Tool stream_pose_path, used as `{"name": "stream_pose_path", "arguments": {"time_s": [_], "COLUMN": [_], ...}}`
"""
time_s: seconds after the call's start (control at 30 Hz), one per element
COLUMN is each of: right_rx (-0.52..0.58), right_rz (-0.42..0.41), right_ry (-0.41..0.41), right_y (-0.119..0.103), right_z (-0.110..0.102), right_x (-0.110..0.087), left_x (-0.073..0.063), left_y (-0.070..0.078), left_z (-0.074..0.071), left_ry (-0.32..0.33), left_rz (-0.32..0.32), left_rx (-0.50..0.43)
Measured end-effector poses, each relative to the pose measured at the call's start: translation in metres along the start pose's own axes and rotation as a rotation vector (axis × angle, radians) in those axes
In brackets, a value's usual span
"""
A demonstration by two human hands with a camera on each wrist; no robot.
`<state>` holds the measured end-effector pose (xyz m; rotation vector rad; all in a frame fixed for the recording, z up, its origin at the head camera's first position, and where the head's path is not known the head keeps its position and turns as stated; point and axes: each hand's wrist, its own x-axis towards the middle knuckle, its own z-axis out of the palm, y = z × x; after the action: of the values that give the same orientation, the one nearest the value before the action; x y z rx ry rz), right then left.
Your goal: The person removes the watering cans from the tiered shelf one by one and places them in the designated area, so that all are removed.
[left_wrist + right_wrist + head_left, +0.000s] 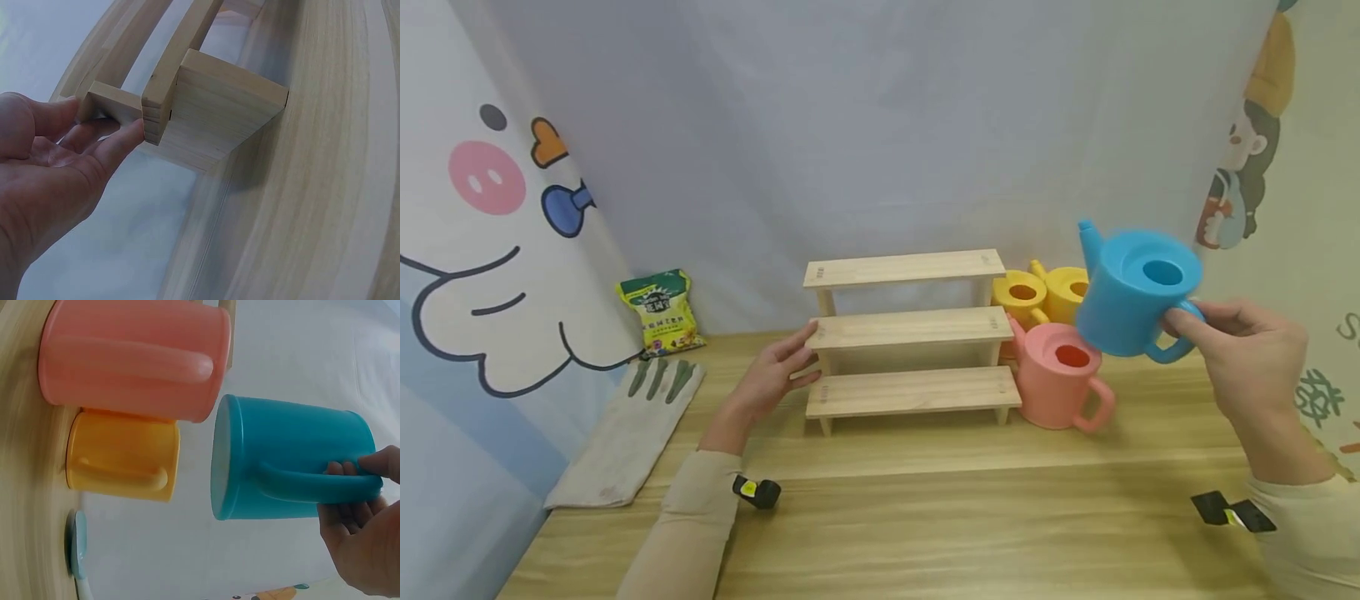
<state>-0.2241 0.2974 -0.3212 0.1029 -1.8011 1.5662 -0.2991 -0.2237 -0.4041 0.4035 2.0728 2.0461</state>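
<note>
My right hand (1251, 358) holds a blue watering can (1131, 292) by its handle, thumb on top and fingers curled under. The can hangs off the table, spout pointing up and left; in the right wrist view its blue body (294, 456) is apart from the other cans. My left hand (775, 375) is at the left end of a three-step wooden stand (910, 329), with fingertips touching the ends of its steps. Up close, the left wrist view shows these fingers (112, 147) loosely bent at the wood.
Right of the stand are a pink watering can (1052, 383) and two yellow watering cans (1018, 292) behind it. A light-blue tool (79, 550) lies near the yellow can. At left are a green-yellow packet (662, 312) and a pale glove (632, 433). A curtain (880, 125) hangs behind.
</note>
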Motion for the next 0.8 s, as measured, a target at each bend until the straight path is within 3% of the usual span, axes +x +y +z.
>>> {"name": "stream_pose_path", "arguments": {"time_s": [0.1,0.3,0.47,0.8], "right_rx": [0.040,-0.256,-0.325,-0.497], "right_rz": [0.047,0.111,0.180,0.183], "right_ry": [-0.033,-0.154,-0.295,-0.476], "right_y": [0.004,0.011,0.022,0.045], "right_z": [-0.008,-0.037,-0.061,-0.067], "right_x": [0.004,0.014,0.023,0.024], "left_x": [-0.001,-0.001,-0.001,-0.002], "left_y": [0.001,0.001,0.001,0.000], "left_z": [0.000,-0.001,-0.001,-0.002], "left_ry": [0.001,-0.004,-0.010,-0.014], "left_rz": [-0.005,0.008,0.011,0.011], "left_rx": [-0.001,-0.002,0.001,0.001]}}
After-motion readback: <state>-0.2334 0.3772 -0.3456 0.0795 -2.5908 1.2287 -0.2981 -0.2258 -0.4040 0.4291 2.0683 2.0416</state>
